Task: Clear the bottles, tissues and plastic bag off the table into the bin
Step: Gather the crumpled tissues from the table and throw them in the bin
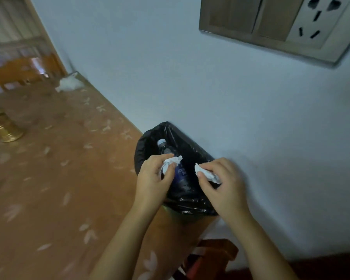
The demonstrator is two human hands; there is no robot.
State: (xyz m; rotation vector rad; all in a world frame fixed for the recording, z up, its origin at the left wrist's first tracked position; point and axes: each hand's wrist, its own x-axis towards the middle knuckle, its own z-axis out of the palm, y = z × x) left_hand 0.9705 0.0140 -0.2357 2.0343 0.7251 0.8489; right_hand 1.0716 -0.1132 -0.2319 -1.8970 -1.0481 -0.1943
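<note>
A bin lined with a black bag (150,142) stands on the floor against the pale wall. Inside it lies a clear plastic bottle (163,146) with a white cap and a blue label. Both my hands hover over the bin's mouth. My left hand (153,182) pinches a crumpled white tissue (171,161) between thumb and fingers. My right hand (224,184) grips a second white tissue (206,173). The table itself is out of view, apart from a reddish wooden edge (214,257) at the bottom.
The floor is brown with a pale leaf pattern. A gold metal stand (5,128) sits at the far left. A white crumpled bag or cloth (69,83) lies by the wall near a wooden piece of furniture (22,71). A switch and socket plate (277,23) hangs on the wall.
</note>
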